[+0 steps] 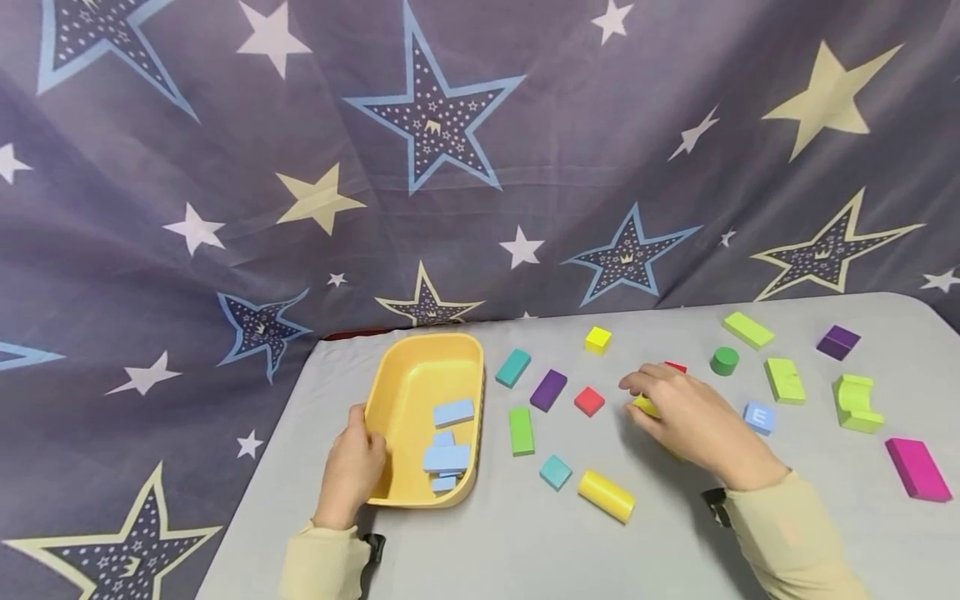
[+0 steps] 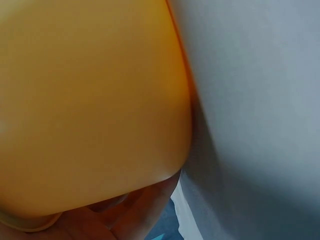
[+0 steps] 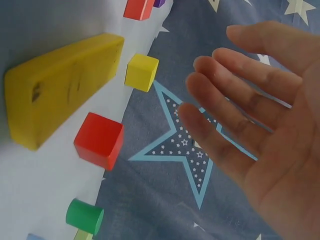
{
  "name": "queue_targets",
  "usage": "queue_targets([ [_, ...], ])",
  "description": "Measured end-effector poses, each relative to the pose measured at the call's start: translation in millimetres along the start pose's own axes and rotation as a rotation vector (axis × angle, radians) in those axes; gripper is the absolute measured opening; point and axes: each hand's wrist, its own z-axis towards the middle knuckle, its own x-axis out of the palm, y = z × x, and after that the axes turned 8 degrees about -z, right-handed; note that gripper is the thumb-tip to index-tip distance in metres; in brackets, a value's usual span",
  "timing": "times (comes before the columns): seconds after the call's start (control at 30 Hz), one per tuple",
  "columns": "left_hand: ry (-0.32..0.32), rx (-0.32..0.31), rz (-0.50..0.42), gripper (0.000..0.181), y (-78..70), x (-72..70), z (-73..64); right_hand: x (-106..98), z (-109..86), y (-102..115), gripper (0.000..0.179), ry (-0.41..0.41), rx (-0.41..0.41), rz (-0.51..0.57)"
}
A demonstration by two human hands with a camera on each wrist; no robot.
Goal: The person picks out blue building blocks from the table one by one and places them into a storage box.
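My left hand (image 1: 351, 467) grips the left side of a yellow plastic bin (image 1: 405, 433), its thumb over the rim. Several light blue blocks (image 1: 453, 412) lie inside toward the right. The left wrist view is mostly filled by the bin's outer wall (image 2: 95, 110), with fingers (image 2: 145, 207) bent along its lower edge. Over a long yellow block (image 3: 65, 90) hovers my right hand (image 1: 690, 417), fingers spread and loosely bent, holding nothing in the right wrist view. From above the hand hides most of that block. A red cube (image 3: 100, 140) sits just beyond it.
Between bin and right hand lie teal (image 1: 513, 367), purple (image 1: 549, 390), green (image 1: 522, 431) and red (image 1: 589, 401) blocks, plus a yellow cylinder (image 1: 606, 497). Farther right are a green cylinder (image 1: 724, 361), a lime arch (image 1: 857, 404) and a magenta block (image 1: 918, 469). A star-patterned curtain (image 1: 480, 233) hangs behind.
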Motion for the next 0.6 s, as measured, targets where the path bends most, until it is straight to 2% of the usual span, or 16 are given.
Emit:
queue_targets([
  [0.6, 0.004, 0.002, 0.012, 0.044, -0.7, -1.9, -1.6, -6.6, -18.3, -18.4, 0.022, 0.007, 0.017, -0.022],
])
